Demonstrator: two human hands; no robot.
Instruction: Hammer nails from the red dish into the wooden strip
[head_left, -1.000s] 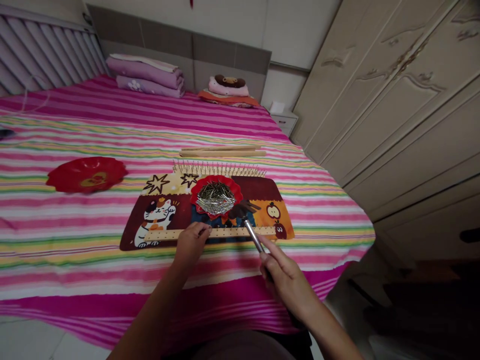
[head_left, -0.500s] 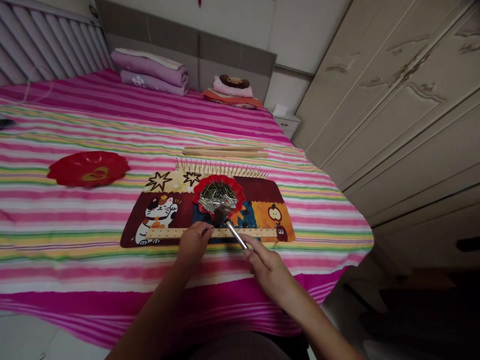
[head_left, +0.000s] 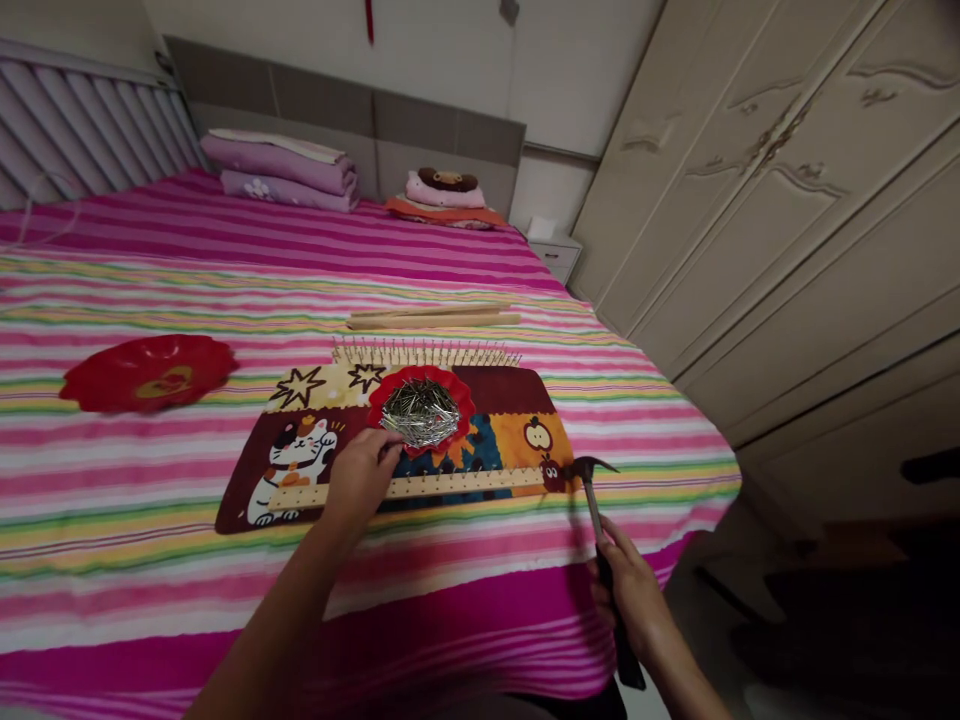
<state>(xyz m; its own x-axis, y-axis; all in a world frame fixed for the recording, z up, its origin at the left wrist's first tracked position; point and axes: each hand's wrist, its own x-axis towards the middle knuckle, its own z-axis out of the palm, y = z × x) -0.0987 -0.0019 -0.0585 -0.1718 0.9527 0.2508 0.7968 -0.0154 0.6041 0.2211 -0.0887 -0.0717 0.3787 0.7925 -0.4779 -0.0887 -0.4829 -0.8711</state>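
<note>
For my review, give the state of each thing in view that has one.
Red bowl: upright, holding loose nails
Front strip: lying flat, nails standing along its right part
Rear strip: studded with standing nails
Hammer: held, head off the front strip
Right hand: closed around the hammer
Left hand: at the bowl's near-left rim, grip unclear
Purple bedding: folded
Wardrobe doors: shut

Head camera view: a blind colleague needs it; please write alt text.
The person's right hand grips a claw hammer; the left hand is at a red bowl of nails. A wooden strip with nails lies on a patterned mat; behind the bowl is another nail-studded strip.
</note>
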